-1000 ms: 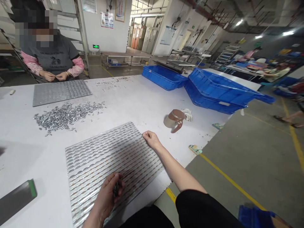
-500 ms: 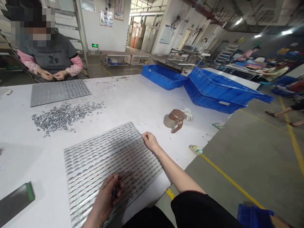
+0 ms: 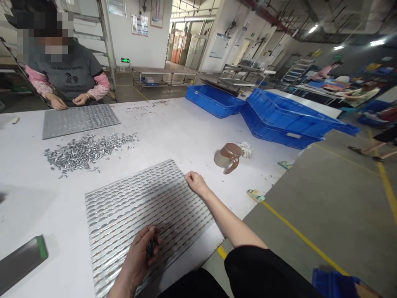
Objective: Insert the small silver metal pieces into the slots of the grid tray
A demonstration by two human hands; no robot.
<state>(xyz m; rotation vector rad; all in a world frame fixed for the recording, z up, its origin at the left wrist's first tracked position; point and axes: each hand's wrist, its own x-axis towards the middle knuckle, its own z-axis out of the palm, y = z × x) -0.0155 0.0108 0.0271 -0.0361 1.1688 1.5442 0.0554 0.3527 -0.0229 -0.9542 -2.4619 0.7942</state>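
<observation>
A ridged metal tray [image 3: 136, 207] filled with rows of small silver pieces lies on the white table in front of me. My left hand [image 3: 141, 254] rests on its near edge, fingers curled round a small bunch of dark metal pieces [image 3: 151, 247]. My right hand [image 3: 195, 182] is closed at the tray's far right corner, fingertips pinched on the tray's edge. A loose heap of silver pieces [image 3: 83, 151] lies beyond the tray.
Across the white table [image 3: 173, 132] a person [image 3: 63, 70] works over a second grey tray [image 3: 79, 120]. A brown-lidded jug [image 3: 228, 157] lies on its side beside a rag. Blue crates [image 3: 279, 118] stand at the far right. A green-tipped flat bar [image 3: 21, 260] lies at left.
My hands have hardly moved. The person opposite has lowered a hand toward the grey tray. The view has shifted slightly.
</observation>
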